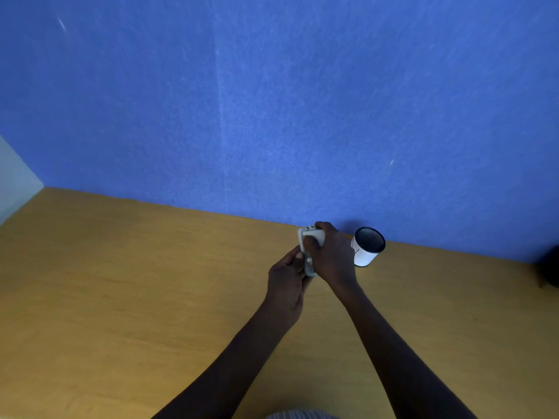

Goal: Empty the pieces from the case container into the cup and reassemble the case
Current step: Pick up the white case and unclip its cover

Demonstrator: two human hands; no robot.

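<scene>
A pale grey case (309, 240) is held upright above the wooden table (136, 282), near the blue wall. My left hand (287, 279) grips its lower end from the left. My right hand (331, 255) wraps over its upper part from the right, fingers curled on top. Most of the case is hidden by both hands, and I cannot tell whether its parts are joined. A white cup (367, 247) with a dark inside stands just right of my right hand, close to the wall. Its contents are not visible.
The blue wall (272, 101) rises right behind the hands and cup. A dark object (549, 267) sits at the far right edge of the table. A pale surface (15, 179) shows at the left beyond the table's corner.
</scene>
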